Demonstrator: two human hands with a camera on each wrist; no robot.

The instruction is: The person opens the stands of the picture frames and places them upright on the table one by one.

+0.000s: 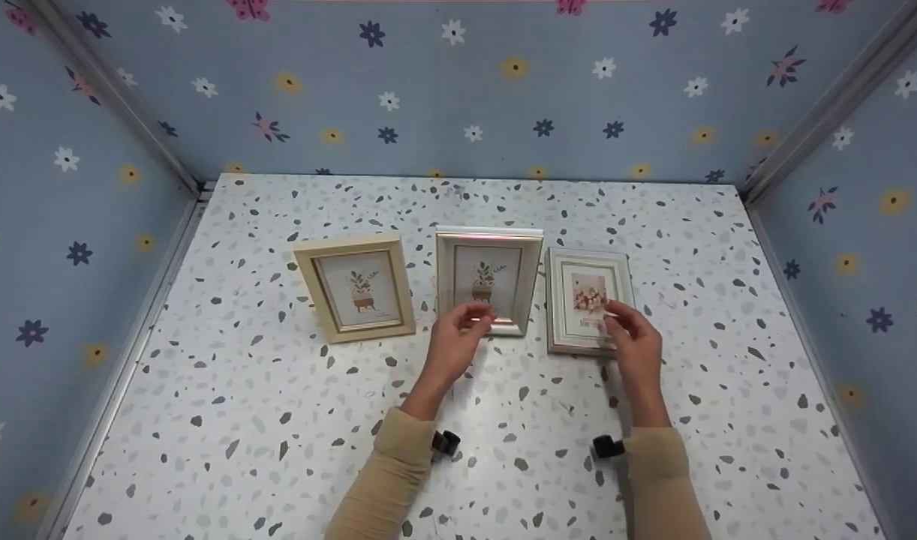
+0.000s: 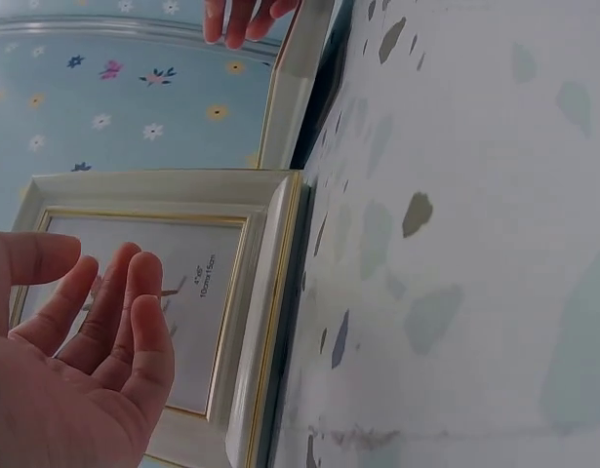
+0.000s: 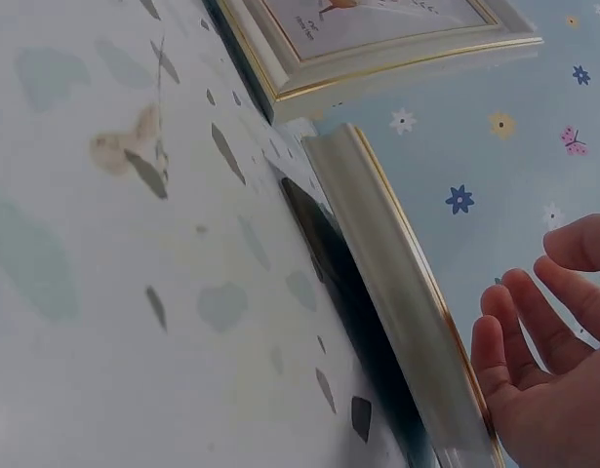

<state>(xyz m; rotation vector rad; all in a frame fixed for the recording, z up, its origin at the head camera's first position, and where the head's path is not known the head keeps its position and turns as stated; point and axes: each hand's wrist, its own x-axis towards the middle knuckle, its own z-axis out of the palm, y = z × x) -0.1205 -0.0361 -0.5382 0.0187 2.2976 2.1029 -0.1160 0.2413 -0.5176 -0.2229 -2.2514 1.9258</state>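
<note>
My left hand (image 1: 455,345) is in front of the silver picture frame (image 1: 489,236) in the middle, its fingers loosely bent with nothing between them. This frame stands upright, with a potted-plant print inside; the left wrist view shows size lettering beside the hand (image 2: 95,341). Over the lower right part of another picture frame (image 1: 556,300) hovers my right hand (image 1: 638,345), its fingers relaxed and holding nothing. That frame leans back low and has a pinkish picture. In the right wrist view its pale edge (image 3: 397,283) lies above a dark backing, beside the hand (image 3: 553,361).
A cream-gold picture frame (image 1: 316,292) stands at the left, slightly turned, with a similar plant print. All stand on a speckled white table (image 1: 503,465). Blue flowered panels (image 1: 428,97) enclose the back and sides. Small black devices (image 1: 607,447) sit at both wrists.
</note>
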